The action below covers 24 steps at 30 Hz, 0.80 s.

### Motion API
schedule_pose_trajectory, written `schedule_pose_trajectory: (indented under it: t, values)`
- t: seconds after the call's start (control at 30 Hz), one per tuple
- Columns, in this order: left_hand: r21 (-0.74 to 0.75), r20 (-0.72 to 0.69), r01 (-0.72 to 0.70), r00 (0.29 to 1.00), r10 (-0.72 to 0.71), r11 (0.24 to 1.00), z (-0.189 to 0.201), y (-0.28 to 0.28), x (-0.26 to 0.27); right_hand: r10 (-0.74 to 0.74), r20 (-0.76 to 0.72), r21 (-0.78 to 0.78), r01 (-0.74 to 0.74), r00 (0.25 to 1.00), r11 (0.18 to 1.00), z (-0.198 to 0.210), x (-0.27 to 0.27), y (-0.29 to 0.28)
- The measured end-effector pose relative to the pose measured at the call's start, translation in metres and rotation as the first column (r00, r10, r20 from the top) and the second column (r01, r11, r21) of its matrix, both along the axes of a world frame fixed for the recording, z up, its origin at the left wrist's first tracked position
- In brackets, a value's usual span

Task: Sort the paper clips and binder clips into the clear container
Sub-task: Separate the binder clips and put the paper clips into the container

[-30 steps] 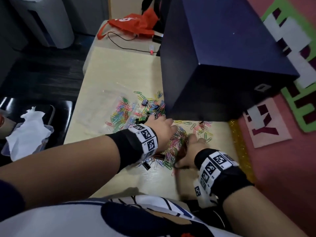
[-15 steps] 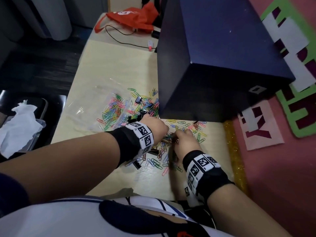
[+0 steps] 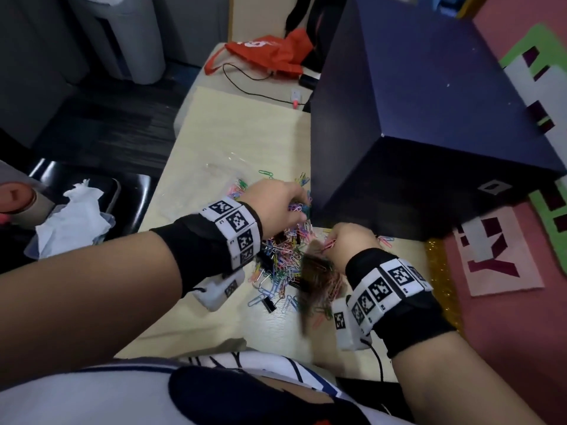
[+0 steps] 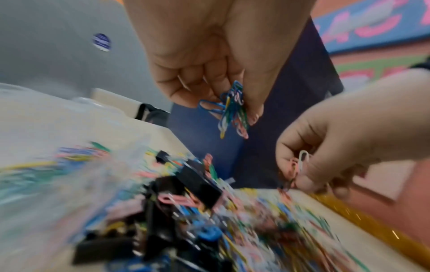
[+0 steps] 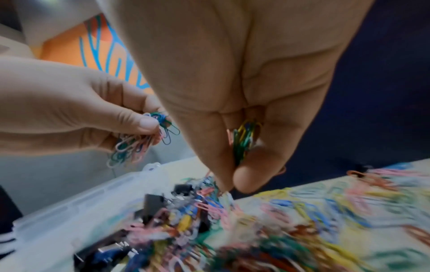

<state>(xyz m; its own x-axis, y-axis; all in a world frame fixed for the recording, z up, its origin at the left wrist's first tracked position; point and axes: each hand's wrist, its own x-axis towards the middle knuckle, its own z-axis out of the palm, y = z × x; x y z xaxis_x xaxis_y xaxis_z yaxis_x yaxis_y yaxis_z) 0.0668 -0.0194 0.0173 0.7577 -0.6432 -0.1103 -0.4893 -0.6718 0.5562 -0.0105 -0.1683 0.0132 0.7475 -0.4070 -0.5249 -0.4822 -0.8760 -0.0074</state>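
clips everywhere: right hand (image 3: 349, 240) pinching a bunch of paper clips (image 5: 244, 139), left hand (image 3: 276, 200) pinching another. light, slippery, tangling; best pinched in clumps. beyond, binder clips (image 4: 197, 182) heaped beside clear container (image 5: 69, 206).

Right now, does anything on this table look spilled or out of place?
Yes. Colored paper clips and a few black binder clips lie in a loose heap across the table, beside the clear container. Each hand, left hand and right hand, pinches a small bunch of clips.
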Motion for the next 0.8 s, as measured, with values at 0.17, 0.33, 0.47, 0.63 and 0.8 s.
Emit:
schedule_pose_trajectory:
  t: [0.17,0.33,0.47,0.63,0.8]
  values:
    - [-0.030,-0.034,-0.203,0.979,0.202,0.979,0.004,0.046,0.028,-0.099,0.219,0.323,0.024,0.971,0.946,0.018,0.022,0.036]
    - [0.050,-0.048,-0.326,0.943,0.328,0.944,-0.009,0.080,0.044,-0.158,0.310,0.480,-0.011,0.938,0.877,0.011,0.060,0.072]
    - [0.057,-0.104,-0.384,0.916,0.388,0.922,-0.021,0.087,0.048,-0.159,0.381,0.479,-0.047,0.911,0.877,0.004,0.083,0.089]
    - [0.002,-0.219,-0.391,0.898,0.382,0.920,-0.030,0.086,0.053,-0.080,0.293,0.500,-0.082,0.953,0.862,0.008,0.087,0.085]
    - [-0.062,-0.293,-0.412,0.878,0.378,0.909,-0.032,0.085,0.057,-0.007,0.313,0.391,-0.123,0.950,0.912,0.005,0.075,0.076]
